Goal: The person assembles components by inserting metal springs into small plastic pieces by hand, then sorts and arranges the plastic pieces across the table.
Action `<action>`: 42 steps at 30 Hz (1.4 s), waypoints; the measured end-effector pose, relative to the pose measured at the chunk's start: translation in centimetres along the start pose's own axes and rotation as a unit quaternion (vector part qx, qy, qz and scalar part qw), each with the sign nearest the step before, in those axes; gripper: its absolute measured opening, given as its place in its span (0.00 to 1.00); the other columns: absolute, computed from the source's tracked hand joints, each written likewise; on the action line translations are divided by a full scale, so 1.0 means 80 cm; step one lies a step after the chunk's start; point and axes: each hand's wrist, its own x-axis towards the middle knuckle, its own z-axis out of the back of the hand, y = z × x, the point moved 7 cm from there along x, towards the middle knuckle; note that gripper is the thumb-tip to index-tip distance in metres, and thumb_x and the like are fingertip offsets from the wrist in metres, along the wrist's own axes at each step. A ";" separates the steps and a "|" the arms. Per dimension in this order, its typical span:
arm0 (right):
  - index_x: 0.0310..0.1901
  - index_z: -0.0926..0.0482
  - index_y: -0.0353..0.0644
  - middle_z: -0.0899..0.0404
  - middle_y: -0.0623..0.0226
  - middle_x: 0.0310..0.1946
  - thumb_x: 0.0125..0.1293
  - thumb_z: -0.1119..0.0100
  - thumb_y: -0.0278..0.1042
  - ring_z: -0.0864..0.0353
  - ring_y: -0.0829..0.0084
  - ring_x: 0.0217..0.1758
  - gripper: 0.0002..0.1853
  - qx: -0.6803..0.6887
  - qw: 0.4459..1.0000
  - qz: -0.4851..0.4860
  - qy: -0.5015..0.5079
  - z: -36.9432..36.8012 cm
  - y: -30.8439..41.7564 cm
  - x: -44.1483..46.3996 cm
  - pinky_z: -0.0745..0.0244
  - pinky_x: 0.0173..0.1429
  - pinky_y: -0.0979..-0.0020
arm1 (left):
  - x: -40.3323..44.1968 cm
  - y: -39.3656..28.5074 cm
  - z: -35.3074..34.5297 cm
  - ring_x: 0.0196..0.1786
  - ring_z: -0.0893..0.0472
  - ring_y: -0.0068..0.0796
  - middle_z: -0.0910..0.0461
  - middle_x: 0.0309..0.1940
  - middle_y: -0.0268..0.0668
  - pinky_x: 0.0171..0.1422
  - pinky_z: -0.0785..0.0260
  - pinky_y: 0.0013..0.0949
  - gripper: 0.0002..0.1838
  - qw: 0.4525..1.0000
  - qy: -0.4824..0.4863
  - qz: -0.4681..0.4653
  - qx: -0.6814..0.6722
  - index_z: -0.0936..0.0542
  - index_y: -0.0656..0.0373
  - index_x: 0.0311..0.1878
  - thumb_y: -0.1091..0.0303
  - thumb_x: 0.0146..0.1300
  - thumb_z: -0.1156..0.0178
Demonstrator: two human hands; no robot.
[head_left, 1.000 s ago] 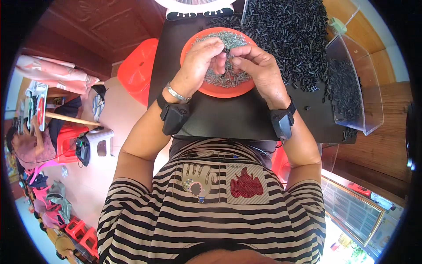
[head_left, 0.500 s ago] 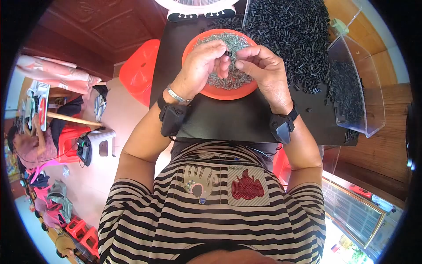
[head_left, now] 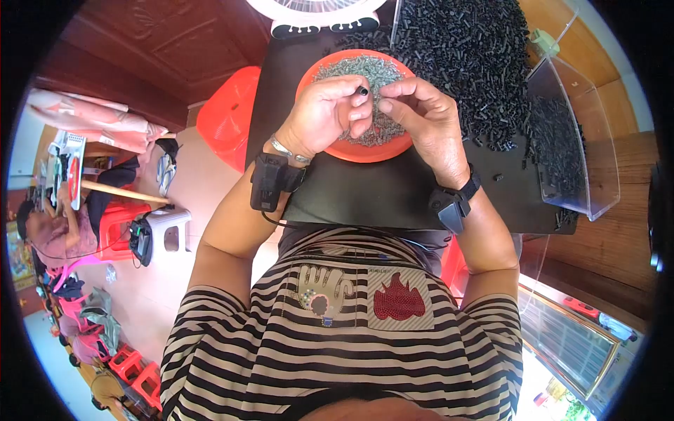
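Partly, left fingers (head_left: pixel 344 85) hide the black piece (head_left: pixel 362 91).

Carved reddish-brown wood panelling (head_left: pixel 168 42), pinkish floor (head_left: pixel 151 295), red stool (head_left: pixel 228 116) near the dark bench (head_left: pixel 344 200), brilliant light in one corner

note white fan (head_left: pixel 316 19) with shoe-shaped feet (head_left: pixel 295 30) at upper edge. locate red stool (head_left: pixel 228 116) near carved brown panel (head_left: pixel 175 45). farther left, observe pink-and-white cloth (head_left: pixel 91 116), pale stool (head_left: pixel 167 228) and, near left edge, person (head_left: pixel 74 228).
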 end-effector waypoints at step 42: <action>0.44 0.17 0.37 0.15 0.68 0.38 0.65 0.34 0.18 0.14 0.78 0.40 0.07 -0.147 0.978 0.147 -0.022 -0.002 0.032 -0.006 0.19 0.45 0.76 | -0.005 -0.012 -0.011 0.31 0.23 0.24 0.24 0.30 0.33 0.37 0.30 0.28 0.16 0.976 -0.054 -0.069 0.201 0.23 0.60 0.41 0.56 0.76 0.48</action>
